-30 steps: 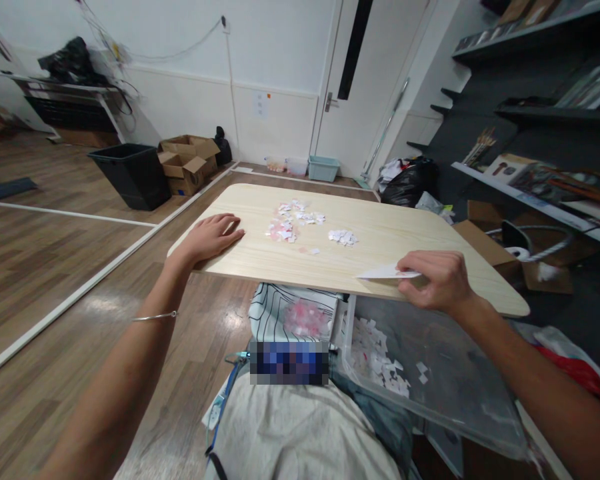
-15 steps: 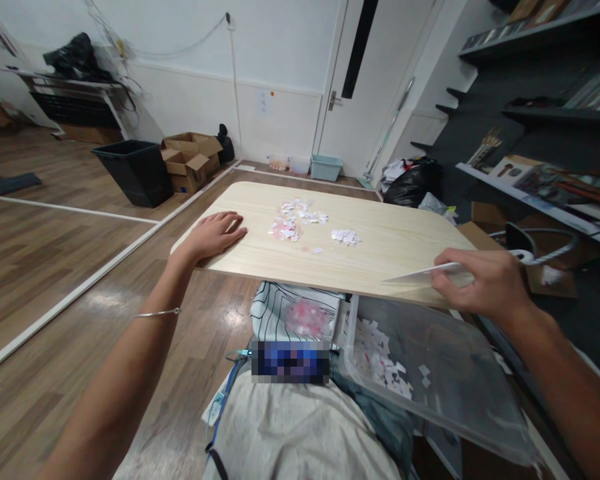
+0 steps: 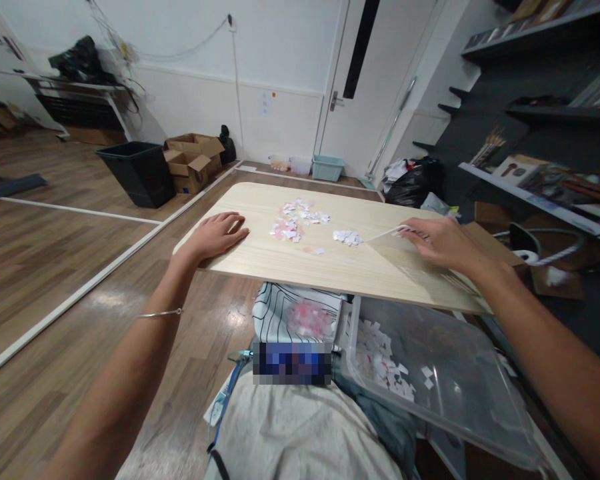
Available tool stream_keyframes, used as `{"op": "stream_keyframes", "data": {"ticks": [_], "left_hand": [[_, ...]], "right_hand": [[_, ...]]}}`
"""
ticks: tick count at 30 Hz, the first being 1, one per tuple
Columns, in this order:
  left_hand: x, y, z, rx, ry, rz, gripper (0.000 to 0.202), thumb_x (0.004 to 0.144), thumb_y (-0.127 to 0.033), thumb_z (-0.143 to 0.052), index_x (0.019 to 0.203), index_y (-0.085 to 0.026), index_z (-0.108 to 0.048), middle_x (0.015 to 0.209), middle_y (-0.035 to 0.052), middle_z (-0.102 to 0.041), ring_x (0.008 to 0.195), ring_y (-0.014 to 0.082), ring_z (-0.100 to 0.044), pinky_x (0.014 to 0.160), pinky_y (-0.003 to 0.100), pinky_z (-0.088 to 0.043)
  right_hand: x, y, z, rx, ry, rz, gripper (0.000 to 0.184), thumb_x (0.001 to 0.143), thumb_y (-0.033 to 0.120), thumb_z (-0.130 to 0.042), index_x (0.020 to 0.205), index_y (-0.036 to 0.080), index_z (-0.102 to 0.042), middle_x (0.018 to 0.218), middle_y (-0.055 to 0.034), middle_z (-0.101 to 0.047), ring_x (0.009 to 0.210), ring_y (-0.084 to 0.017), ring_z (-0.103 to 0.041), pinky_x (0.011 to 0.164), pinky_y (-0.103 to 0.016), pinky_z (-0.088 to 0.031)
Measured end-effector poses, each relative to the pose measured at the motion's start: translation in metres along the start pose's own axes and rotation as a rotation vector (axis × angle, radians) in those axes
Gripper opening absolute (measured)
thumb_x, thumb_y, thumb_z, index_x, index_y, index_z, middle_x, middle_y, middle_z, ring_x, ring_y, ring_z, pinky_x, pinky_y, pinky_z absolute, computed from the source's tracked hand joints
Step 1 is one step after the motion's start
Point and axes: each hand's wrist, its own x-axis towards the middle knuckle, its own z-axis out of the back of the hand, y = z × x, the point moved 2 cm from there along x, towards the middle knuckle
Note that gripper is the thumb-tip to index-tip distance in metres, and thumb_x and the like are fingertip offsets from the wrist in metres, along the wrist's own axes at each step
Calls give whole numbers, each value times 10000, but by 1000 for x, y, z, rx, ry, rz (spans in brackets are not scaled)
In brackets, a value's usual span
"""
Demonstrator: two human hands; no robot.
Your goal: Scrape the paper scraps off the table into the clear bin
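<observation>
My left hand [image 3: 220, 235] rests on the left end of a pale wooden board [image 3: 260, 257], fingers stretched out. In my right hand [image 3: 440, 243] is a thin white card [image 3: 387, 232], pinched over the right half of the board. Its far edge reaches close to a small pile of white paper pieces [image 3: 349, 237]; I cannot tell whether they touch. Left of that pile lie more white pieces [image 3: 300, 208], mixed with pinkish ones [image 3: 285, 230]. A single white piece [image 3: 319, 251] lies nearer the front edge.
Below the board's front edge, a clear plastic bin [image 3: 460, 373] holds many white pieces [image 3: 380, 353]. A bag of pink bits [image 3: 310, 318] lies beside it on striped cloth [image 3: 267, 310]. A black bin [image 3: 140, 177] and cardboard boxes [image 3: 193, 160] stand on the floor; shelves [image 3: 545, 187] line the right.
My right hand has moved left and farther over the board with the white card, bringing it close to the small white pile. My left hand stays in place.
</observation>
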Motion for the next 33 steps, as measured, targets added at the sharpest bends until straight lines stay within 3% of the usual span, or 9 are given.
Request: {"op": "stream_keyframes", "data": {"ticks": [2, 7, 16, 22, 25, 29, 33], "left_hand": [[0, 0, 0, 5, 7, 4, 743, 1202, -721, -510, 1700, -260, -813, 1913, 149, -721, 1802, 407, -621, 1529, 541, -446], [0, 2, 0, -6, -3, -12, 755, 1202, -741, -506, 1695, -260, -817, 1897, 151, -731, 1786, 421, -628, 1523, 569, -453], [0, 3, -1, -17, -2, -14, 776, 1201, -744, -506, 1711, -240, -804, 1903, 173, -720, 1788, 432, -630, 1517, 578, -461], [0, 3, -1, -6, 7, -8, 798, 1201, -786, -490, 1715, -260, -799, 1910, 150, -715, 1792, 416, -624, 1518, 549, -461], [0, 3, -1, -3, 8, -6, 808, 1202, -776, -489, 1721, -240, -797, 1913, 166, -711, 1791, 423, -627, 1517, 545, -464], [0, 3, 0, -4, 6, -16, 770, 1208, -734, -504, 1714, -234, -798, 1901, 169, -723, 1781, 425, -640, 1515, 555, -468], [1, 5, -1, -2, 7, -23, 757, 1213, -720, -502, 1713, -231, -792, 1910, 173, -715, 1786, 428, -638, 1520, 569, -464]], "right_hand": [[9, -4, -1, -12, 65, -13, 140, 1170, 270, -761, 1107, 298, -883, 1002, -116, -962, 858, -324, -865, 795, -423, -590], [26, -2, 4, -87, 67, -163, 191, 1159, 265, -816, 986, 340, -783, 899, -89, -920, 806, -287, -800, 758, -410, -500], [41, 28, 3, -90, 98, -263, 314, 1103, 231, -866, 870, 324, -677, 842, -85, -881, 841, -263, -788, 808, -385, -509], [39, 24, 6, -60, 119, -139, 437, 1077, 302, -880, 753, 346, -591, 657, -28, -739, 716, -221, -631, 744, -381, -458], [36, 22, 7, -9, 109, -83, 403, 1098, 349, -831, 758, 344, -614, 620, -27, -706, 680, -216, -572, 708, -381, -441], [33, 26, 8, -62, 33, -194, 243, 1080, 376, -764, 842, 347, -724, 753, -68, -815, 759, -290, -700, 764, -423, -472], [37, 31, 6, -123, -4, -295, 196, 1005, 407, -738, 833, 314, -738, 803, -132, -842, 848, -336, -769, 773, -436, -422]]}}
